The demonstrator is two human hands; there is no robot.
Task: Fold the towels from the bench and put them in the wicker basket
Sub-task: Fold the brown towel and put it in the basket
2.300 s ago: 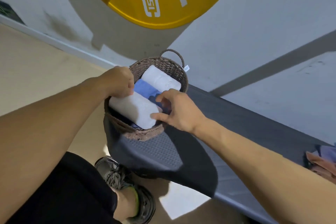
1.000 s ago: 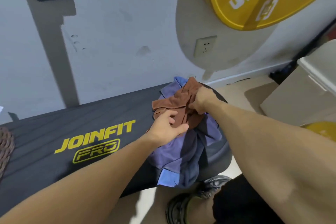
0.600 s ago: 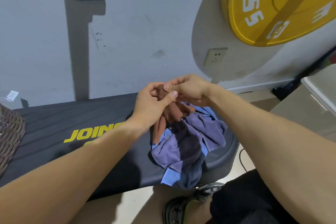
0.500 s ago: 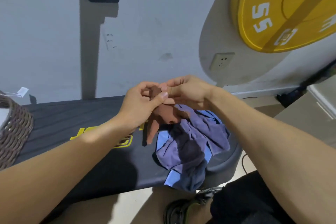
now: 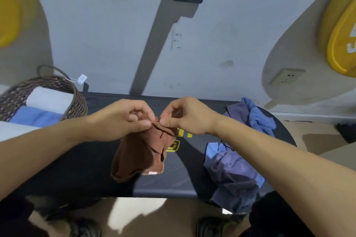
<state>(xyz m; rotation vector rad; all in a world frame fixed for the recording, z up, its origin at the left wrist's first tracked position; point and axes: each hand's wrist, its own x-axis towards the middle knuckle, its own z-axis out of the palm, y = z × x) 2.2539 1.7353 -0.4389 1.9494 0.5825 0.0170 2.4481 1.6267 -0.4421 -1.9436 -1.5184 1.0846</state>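
The brown towel [image 5: 143, 153] is a small rust-coloured cloth, creased and partly doubled over, with a pale tag at its lower hem. It hangs from its top edge over the middle of the black bench [image 5: 169, 181], its lower part draped down toward the padded surface. The left hand [image 5: 123, 119] pinches the top edge between thumb and curled fingers, and the right hand [image 5: 185, 115] pinches the same edge just beside it, thumb pressed flat along the cloth; the two pinches nearly touch, so the towel bunches below them.

On the bench's right end lies a rumpled heap of blue and purple towels [image 5: 237, 161], well apart from the hands and spilling over the front edge. At the left end stands the wicker basket [image 5: 77, 98], holding a rolled white towel [image 5: 48, 99] and a blue towel [image 5: 32, 116] beside it. A yellow weight plate [image 5: 341, 32] hangs near the grey wall at the right.
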